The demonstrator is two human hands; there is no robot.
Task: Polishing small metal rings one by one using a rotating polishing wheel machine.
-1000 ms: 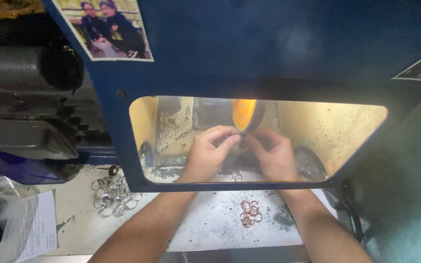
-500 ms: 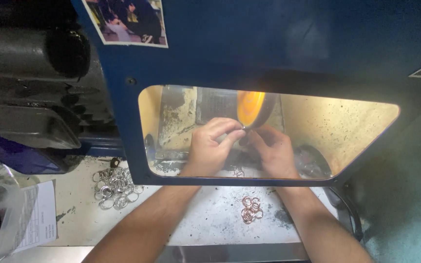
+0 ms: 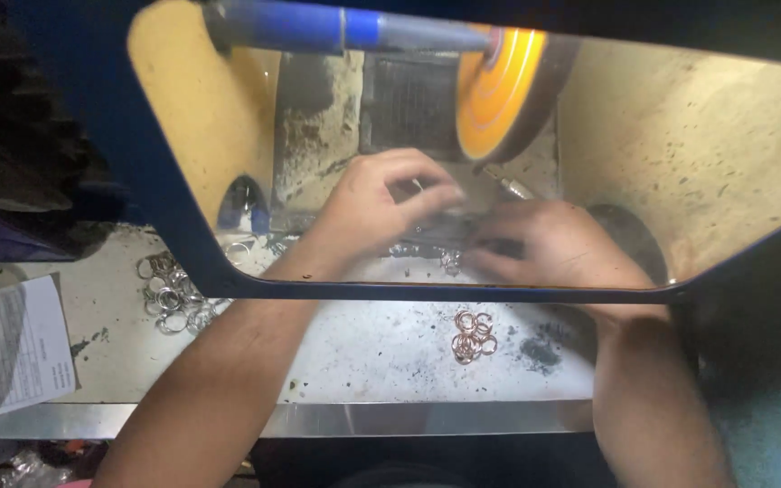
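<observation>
Inside a lit blue hood, the left hand [image 3: 368,203] and right hand [image 3: 549,244] meet at frame centre, fingers curled on a small blurred piece [image 3: 452,210] below the orange buffing wheel [image 3: 499,90]. Best practice here is probably a firm pinch and light pressure. Copper-coloured rings [image 3: 472,334] lie on the counter [image 3: 363,343] below.

Warm glow inside, dark surround, motion-blurred

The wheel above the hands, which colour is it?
Orange-yellow wheel, seen in the head view.
</observation>
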